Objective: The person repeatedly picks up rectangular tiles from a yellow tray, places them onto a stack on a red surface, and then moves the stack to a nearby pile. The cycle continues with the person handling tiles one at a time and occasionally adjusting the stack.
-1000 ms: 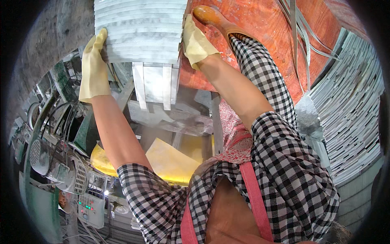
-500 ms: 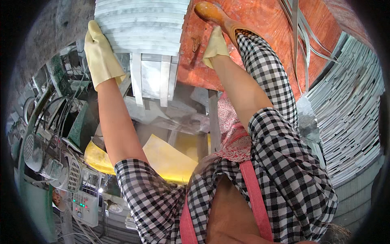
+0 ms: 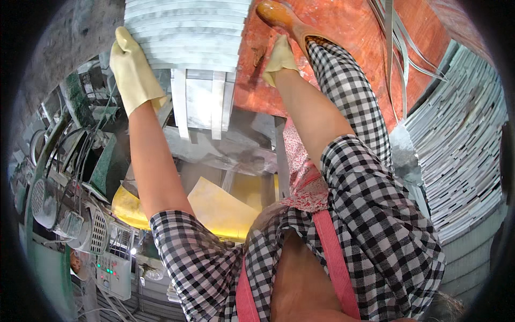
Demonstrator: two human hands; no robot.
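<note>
My left hand [image 3: 131, 75], in a cream rubber glove, lies along the left side of a stack of pale grey-white flat strips [image 3: 185, 32]. Its glove looks stretched out against the stack's edge, with part of the fingers turned out of sight. Two white straps [image 3: 216, 104] hang down over a white block below the strips. My right hand [image 3: 280, 60], gloved in the same cream rubber, is over a red board [image 3: 343, 32], apart from the stack on its right. Its fingers are foreshortened and hard to make out. A glossy orange-brown boot-like or glove-like piece [image 3: 279, 15] is just beyond it.
A black-and-white checked sleeve or trouser leg [image 3: 351, 91] runs into the orange-brown piece. Loose pale bands [image 3: 399, 48] dangle over the board. A large pile of thin strips [image 3: 461, 145] stands at right. Machinery [image 3: 70, 214] with cables and a control box [image 3: 112, 276] fills the left.
My right hand and forearm have shifted slightly left, nearer the stack. My left hand stays at the stack's side with hardly any movement.
</note>
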